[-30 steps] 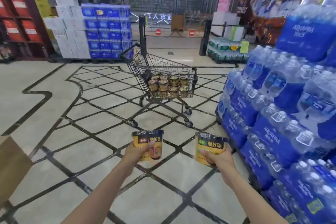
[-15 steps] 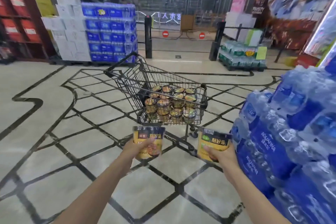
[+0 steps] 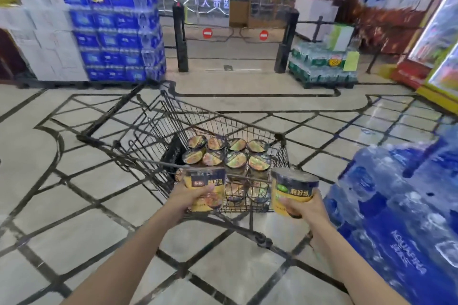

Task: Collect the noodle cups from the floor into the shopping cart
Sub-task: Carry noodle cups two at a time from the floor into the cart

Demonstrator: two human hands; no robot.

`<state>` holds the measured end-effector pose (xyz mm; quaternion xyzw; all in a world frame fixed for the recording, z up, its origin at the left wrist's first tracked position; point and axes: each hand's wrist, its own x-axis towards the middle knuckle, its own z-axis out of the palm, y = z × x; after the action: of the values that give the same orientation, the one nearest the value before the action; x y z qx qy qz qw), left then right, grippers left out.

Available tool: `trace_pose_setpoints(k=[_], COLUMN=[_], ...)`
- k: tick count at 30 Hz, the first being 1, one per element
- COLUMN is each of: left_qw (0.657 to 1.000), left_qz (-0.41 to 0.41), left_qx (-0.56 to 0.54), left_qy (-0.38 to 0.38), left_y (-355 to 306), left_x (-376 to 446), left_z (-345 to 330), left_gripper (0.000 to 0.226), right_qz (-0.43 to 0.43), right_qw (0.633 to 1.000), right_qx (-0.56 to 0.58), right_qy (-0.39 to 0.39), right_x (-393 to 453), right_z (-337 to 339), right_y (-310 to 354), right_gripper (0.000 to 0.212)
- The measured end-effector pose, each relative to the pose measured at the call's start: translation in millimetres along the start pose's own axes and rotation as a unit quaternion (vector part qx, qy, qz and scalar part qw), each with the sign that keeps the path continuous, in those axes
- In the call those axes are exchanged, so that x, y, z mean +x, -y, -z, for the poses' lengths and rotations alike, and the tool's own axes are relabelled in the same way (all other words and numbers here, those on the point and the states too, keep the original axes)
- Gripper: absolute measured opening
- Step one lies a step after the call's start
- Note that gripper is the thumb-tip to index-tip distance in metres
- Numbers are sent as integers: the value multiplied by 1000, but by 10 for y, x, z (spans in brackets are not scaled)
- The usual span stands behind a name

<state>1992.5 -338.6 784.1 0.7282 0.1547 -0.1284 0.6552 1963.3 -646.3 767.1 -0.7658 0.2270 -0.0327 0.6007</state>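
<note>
A black wire shopping cart (image 3: 148, 136) stands just in front of me, its basket holding several noodle cups (image 3: 235, 158) packed lid-up. My left hand (image 3: 188, 197) grips a yellow and dark noodle cup (image 3: 205, 187) upright against the cart's near end. My right hand (image 3: 306, 208) grips a second yellow noodle cup (image 3: 292, 189), tilted a little, at the basket's near right corner. Both cups are level with the cart's near rim, outside the basket.
A pile of blue water-bottle packs (image 3: 401, 205) rises close on my right. Stacked blue and white cases (image 3: 104, 32) stand at back left, green bottle packs (image 3: 322, 64) at back right. A barrier gate with black posts (image 3: 179, 37) closes the far aisle. Tiled floor lies to the left.
I have walked up to the cart, which has grown from a distant shape to filling the middle of the view. Both hands still hold their cups, now at the basket's near end.
</note>
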Motion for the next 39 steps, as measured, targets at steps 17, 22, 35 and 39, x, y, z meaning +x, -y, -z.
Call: trace_pose_setpoints(k=[17,22,35,39], left_qw=[995,986,957,945], left_qz=[31,67,137,191], left_qx=[57,47,31,31], left_qy=[80,146,253,265], left_y=[-409,-154,731,786], left_x=[2710,3197,3981,4035], left_z=[-561,-773,-1012,-939], left_gripper=[106,127,106,115], right_qz=[-20,-81,-220,-276], right_qw=[993,987,947,921], right_qx=[-51,-47,4,44], right_qy=[102,132,233,271], right_x=[2430,2813,3365,3351], right_z=[-835,-1005,-1247,-1195], right_y=[86,-178,-1122,-1081], right_gripper=[61,67,127,121])
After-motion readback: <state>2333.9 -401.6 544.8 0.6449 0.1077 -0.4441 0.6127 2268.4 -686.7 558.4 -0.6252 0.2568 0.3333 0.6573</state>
